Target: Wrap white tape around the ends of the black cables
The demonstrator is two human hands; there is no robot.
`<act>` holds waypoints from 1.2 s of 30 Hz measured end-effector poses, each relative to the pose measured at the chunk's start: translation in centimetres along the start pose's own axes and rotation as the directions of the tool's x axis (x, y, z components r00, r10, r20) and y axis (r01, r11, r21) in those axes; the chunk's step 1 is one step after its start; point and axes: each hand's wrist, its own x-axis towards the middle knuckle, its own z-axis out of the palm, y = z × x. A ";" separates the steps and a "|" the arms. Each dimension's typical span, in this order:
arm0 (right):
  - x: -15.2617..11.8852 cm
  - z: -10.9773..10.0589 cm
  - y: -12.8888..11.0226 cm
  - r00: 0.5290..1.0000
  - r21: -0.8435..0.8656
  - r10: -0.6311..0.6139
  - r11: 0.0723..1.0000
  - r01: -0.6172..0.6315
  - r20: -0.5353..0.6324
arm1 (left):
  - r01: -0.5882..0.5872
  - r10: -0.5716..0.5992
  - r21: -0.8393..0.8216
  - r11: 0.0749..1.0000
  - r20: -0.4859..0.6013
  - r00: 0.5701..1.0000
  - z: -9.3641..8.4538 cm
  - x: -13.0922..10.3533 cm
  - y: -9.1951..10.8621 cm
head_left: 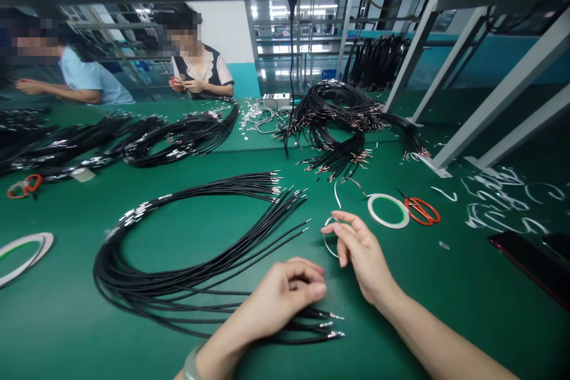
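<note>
My left hand (291, 297) is curled, thumb close to the fingertips, above the near cable ends (329, 325) of a looped bundle of black cables (111, 267). Whether anything small sits between its fingers cannot be made out. To its right, my right hand (358, 246) has its thumb and forefinger together on a thin white tape strip (327, 241), which curls below the fingertips. Close beyond that hand lies a flat roll of white tape (388, 227) with a green inner ring. The bundle's far ends have bare metal tips and point toward my right hand.
Orange-handled scissors (423, 212) lie beside the roll, with white strip scraps (494, 202) and a dark phone (529, 264) farther right. More cable bundles (332, 110) line the back near grey metal legs (472, 95). Two people (202, 71) sit across the green table (249, 362).
</note>
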 end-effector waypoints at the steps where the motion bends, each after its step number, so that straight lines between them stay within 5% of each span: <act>1: 0.0 0.0 0.0 1.000 -0.005 0.012 1.000 -0.012 -0.001 | -0.069 0.084 0.135 0.988 -0.113 0.990 -0.2 0.2 -0.3; 3: -0.1 0.1 0.3 0.999 -0.011 0.045 0.999 -0.045 0.013 | -0.100 0.264 0.462 0.881 -0.307 0.914 -0.8 0.9 -1.0; 5: -0.3 0.4 0.6 0.998 -0.015 0.060 0.998 -0.059 0.021 | -0.005 0.375 0.702 0.712 -0.374 0.849 -1.3 1.6 -1.6; 8: -0.5 0.7 1.2 0.999 -0.025 0.039 0.999 -0.039 -0.003 | 0.118 0.396 0.818 0.564 -0.393 0.830 -1.4 2.3 -2.0; 12: -0.5 0.9 1.7 0.997 -0.013 0.041 0.999 -0.042 -0.059 | 0.059 0.332 0.676 0.735 -0.434 0.838 -0.9 1.9 -1.6; 16: -0.6 1.5 1.1 0.998 0.055 0.062 0.997 -0.062 0.002 | 0.000 0.210 0.439 0.898 -0.429 0.879 -0.8 0.9 -0.8; 31: -1.2 2.1 1.4 0.986 0.090 0.042 0.994 -0.057 0.164 | -0.116 0.159 0.136 0.984 -0.367 0.916 0.2 0.3 0.2; 36: -2.1 2.1 0.1 0.968 0.102 0.032 0.993 -0.059 0.248 | -0.131 0.138 0.048 0.990 -0.500 0.855 0.5 0.3 0.2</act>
